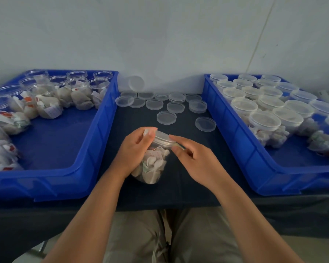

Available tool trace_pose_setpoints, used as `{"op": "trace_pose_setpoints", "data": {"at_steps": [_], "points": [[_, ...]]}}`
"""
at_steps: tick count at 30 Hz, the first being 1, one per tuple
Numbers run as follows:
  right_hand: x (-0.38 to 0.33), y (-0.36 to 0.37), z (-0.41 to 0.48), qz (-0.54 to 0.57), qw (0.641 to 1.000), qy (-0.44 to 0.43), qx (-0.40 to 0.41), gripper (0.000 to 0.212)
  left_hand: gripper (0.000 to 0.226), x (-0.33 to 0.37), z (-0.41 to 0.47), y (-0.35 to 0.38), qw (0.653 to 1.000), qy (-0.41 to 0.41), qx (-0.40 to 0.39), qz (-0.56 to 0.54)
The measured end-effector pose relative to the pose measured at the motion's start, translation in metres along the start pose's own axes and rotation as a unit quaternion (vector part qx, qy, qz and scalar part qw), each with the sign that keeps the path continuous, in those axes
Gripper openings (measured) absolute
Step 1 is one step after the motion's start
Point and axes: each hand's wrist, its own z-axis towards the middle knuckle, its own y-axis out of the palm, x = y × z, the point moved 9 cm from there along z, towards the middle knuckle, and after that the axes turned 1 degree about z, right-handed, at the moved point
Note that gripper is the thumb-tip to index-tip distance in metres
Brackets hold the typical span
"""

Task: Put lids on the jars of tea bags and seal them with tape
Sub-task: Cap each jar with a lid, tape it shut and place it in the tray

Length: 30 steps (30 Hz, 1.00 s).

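A clear jar of tea bags (152,164) stands tilted on the dark table between the two bins, with a clear lid (164,138) on its mouth. My left hand (135,149) grips the jar's upper side and the lid's left edge. My right hand (190,154) touches the lid's right rim with forefinger and thumb; a thin greenish strip, perhaps tape, shows between those fingertips. Whether it sticks to the jar I cannot tell.
A blue bin (103,118) on the left holds several open jars of tea bags. A blue bin (232,133) on the right holds several lidded jars. Several loose clear lids (166,117) lie on the dark table behind the jar. A white wall stands behind.
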Motion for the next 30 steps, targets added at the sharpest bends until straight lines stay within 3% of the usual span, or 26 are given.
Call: {"op": "trace_pose_setpoints", "data": {"at_steps": [2, 3, 6, 8, 12, 16, 25, 28, 30], "points": [[-0.002, 0.0, -0.002, -0.005, 1.0, 0.007, 0.014, 0.041, 0.043, 0.01, -0.009, -0.013, 0.993, 0.029, 0.102, 0.052], [-0.003, 0.0, -0.003, -0.013, 1.0, 0.009, 0.019, 0.041, 0.055, 0.013, -0.013, -0.01, 0.989, 0.034, 0.115, 0.083], [-0.006, 0.003, -0.004, -0.046, 0.999, 0.009, 0.026, 0.041, 0.102, 0.01, -0.021, 0.015, 0.98, 0.003, 0.076, 0.183], [-0.006, 0.006, -0.004, -0.04, 0.999, 0.009, 0.018, 0.042, 0.113, 0.008, -0.02, 0.018, 0.975, -0.015, 0.092, 0.203], [0.0, 0.008, -0.005, -0.008, 0.999, 0.012, -0.042, 0.054, 0.097, 0.002, -0.007, 0.007, 0.984, -0.037, 0.081, 0.153], [0.005, 0.002, -0.003, -0.017, 0.997, -0.004, -0.071, 0.049, 0.079, 0.0, 0.003, -0.005, 0.994, -0.031, 0.049, 0.092], [0.002, 0.002, 0.006, -0.005, 0.998, -0.007, -0.061, 0.044, 0.054, -0.013, -0.002, 0.017, 0.986, -0.035, -0.102, -0.126], [0.002, 0.001, 0.003, -0.01, 0.999, -0.007, -0.03, 0.043, 0.055, -0.007, -0.002, 0.017, 0.992, -0.016, -0.105, -0.065], [0.002, 0.0, -0.002, -0.013, 1.0, -0.005, -0.014, 0.043, 0.048, 0.001, -0.002, 0.006, 0.999, 0.017, -0.031, 0.015]]}}
